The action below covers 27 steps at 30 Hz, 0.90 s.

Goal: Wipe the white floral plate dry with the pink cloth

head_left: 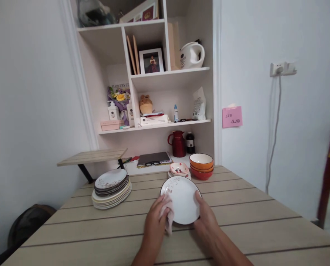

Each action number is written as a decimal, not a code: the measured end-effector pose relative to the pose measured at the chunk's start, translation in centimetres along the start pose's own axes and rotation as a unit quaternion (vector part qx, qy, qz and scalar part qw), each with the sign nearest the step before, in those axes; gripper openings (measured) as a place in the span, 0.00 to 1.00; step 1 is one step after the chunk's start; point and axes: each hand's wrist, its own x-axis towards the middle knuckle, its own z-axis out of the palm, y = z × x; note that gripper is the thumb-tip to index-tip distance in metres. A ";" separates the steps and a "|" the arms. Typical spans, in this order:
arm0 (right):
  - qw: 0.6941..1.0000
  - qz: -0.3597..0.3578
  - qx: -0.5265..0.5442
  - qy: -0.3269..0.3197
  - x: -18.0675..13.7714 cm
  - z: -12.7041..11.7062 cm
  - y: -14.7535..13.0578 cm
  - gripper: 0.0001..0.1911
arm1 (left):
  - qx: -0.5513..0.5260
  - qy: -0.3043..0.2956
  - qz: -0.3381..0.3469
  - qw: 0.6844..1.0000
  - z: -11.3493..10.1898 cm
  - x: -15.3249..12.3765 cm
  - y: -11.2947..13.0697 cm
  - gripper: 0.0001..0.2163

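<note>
A white plate with a dark rim and small pink marks is tilted up from the wooden table. My right hand grips its right lower edge. My left hand presses a pale pink cloth against the plate's left side, fingers closed on the cloth.
A stack of plates stands at the left of the table. Orange and red bowls and small pink dishes sit behind the plate. Shelves behind hold a red jug, a kettle and bottles. A small side shelf juts out at the left.
</note>
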 end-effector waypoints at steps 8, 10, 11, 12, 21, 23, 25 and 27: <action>0.995 0.067 -0.050 -0.048 -2.8 1.5 0.8 0.37 | -0.077 0.185 -0.179 0.963 -1.1 0.8 -1.1 0.33; 0.994 0.080 -0.057 -0.051 -2.8 1.5 0.5 0.38 | -0.187 0.154 -0.260 0.935 -1.3 0.8 -0.8 0.33; 0.993 0.086 -0.057 -0.054 -2.7 1.6 0.2 0.38 | -0.245 0.117 -0.299 0.915 -1.4 0.8 -0.7 0.30; 0.993 0.092 -0.055 -0.057 -2.7 1.6 -0.1 0.38 | -0.295 0.078 -0.331 0.893 -1.4 0.8 -0.6 0.27; 0.988 0.111 0.007 -0.106 -3.0 2.4 -0.2 0.32 | -0.420 0.081 -0.382 0.819 -1.6 0.6 -0.4 0.20; 0.986 0.088 0.022 -0.140 -3.1 2.6 0.2 0.31 | -0.430 0.112 -0.383 0.810 -1.4 0.7 -0.5 0.20; 0.984 0.075 0.015 -0.163 -3.3 2.7 0.5 0.33 | -0.434 0.137 -0.385 0.803 -1.0 0.8 -0.6 0.21; 0.981 0.078 -0.001 -0.176 -3.6 2.8 0.9 0.36 | -0.437 0.155 -0.388 0.796 -0.7 0.8 -0.9 0.21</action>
